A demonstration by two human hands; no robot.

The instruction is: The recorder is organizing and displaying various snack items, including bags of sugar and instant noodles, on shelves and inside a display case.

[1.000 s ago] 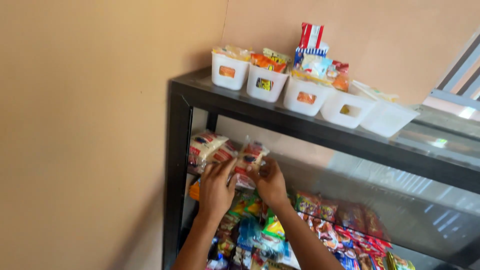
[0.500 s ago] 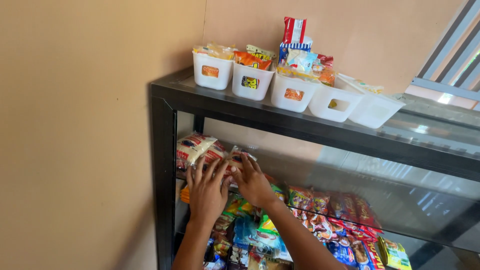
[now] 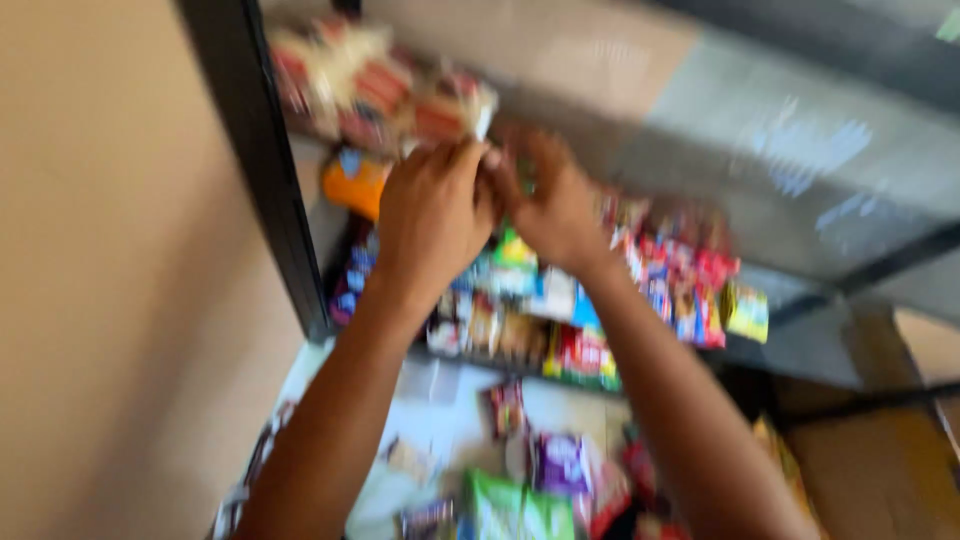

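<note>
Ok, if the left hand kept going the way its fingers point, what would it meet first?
Probably the red-and-white snack packets on the shelf just above the left hand; its fingertips look almost at them, though blur hides the depth.

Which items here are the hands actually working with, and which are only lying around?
In hand:
- left hand and right hand, raised together at the upper shelf
- red-and-white snack packets beside the fingertips; the picture is too blurred to tell the grip

Lying about:
- orange packet
- mixed packets on the middle shelf
- packets at the bottom
- black frame
</note>
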